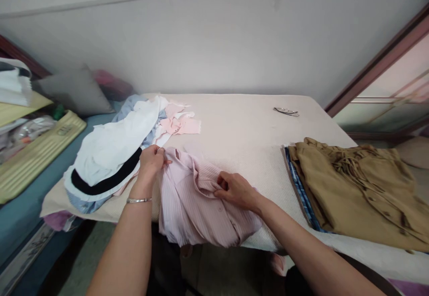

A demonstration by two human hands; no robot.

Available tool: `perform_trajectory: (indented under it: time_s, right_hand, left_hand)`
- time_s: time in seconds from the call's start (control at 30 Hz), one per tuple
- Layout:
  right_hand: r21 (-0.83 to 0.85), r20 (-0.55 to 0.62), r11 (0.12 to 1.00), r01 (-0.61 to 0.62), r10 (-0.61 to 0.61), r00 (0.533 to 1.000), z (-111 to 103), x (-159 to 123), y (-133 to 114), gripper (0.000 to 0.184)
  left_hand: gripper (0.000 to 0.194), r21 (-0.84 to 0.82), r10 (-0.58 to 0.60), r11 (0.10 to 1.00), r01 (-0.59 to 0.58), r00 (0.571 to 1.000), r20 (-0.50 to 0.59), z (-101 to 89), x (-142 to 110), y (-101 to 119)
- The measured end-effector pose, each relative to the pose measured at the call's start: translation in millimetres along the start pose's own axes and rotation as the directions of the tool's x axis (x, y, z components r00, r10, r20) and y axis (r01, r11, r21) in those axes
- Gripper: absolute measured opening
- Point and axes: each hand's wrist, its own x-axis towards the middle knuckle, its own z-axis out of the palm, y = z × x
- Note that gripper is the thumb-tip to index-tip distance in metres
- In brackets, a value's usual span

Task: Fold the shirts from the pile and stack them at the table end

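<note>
A pink striped shirt (187, 193) with a button lies bunched at the table's front edge, its lower part hanging over. My left hand (153, 158) pinches the shirt near its upper left corner; a silver bangle circles that wrist. Farther right, my right hand (236, 189) has its thumb and fingers closed on a fold of the same shirt. Cloth covers part of the left fingertips. Just left of the shirt, a heap of white garments (117, 139) rests on the table, with pale blue and pink pieces showing beneath and behind.
The table (241, 126) has a cream cover and stands against a grey wall. Glasses (286, 112) lie near its back. Folded brown garments (365, 193) sit on the right over blue cloth. At left are a grey cushion (75, 91) and a yellow-green ridged board (43, 155).
</note>
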Motion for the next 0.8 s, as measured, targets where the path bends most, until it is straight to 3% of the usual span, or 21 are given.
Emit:
perform_trajectory:
  time_s: [0.17,0.3,0.43,0.57,0.67,0.8]
  right_hand:
    - [0.190,0.037,0.981,0.043,-0.051,0.998,4.8,4.8,1.6,0.022]
    - [0.203,0.017,0.978,0.040,-0.044,0.999,11.5,11.3,3.5,0.018]
    - [0.113,-0.009,0.993,0.026,-0.025,1.000,17.9,13.4,1.2,0.016]
    - [-0.130,-0.081,0.991,0.038,-0.049,0.995,12.7,7.9,-6.1,0.013]
    - [-0.335,-0.152,0.942,0.035,-0.091,0.984,-1.6,4.6,-9.2,0.007]
    - [-0.379,-0.262,0.917,-0.122,0.020,0.965,-30.2,4.6,-5.1,0.014]
  left_hand:
    - [0.020,-0.078,-0.004,0.997,0.001,0.999,-0.038,1.0,0.4,-0.2]
    - [0.017,-0.110,0.001,0.994,-0.006,0.999,-0.047,1.4,0.7,-0.5]
    - [0.016,-0.122,0.017,0.992,-0.024,0.998,-0.057,1.0,0.6,-0.1]
    - [0.016,-0.118,0.039,0.992,-0.047,0.997,-0.065,0.4,-1.3,0.6]
    - [0.018,-0.100,0.067,0.992,-0.072,0.996,-0.051,0.6,-2.2,-0.6]
    - [0.019,-0.153,0.102,0.983,-0.100,0.995,0.004,2.0,-1.3,0.1]
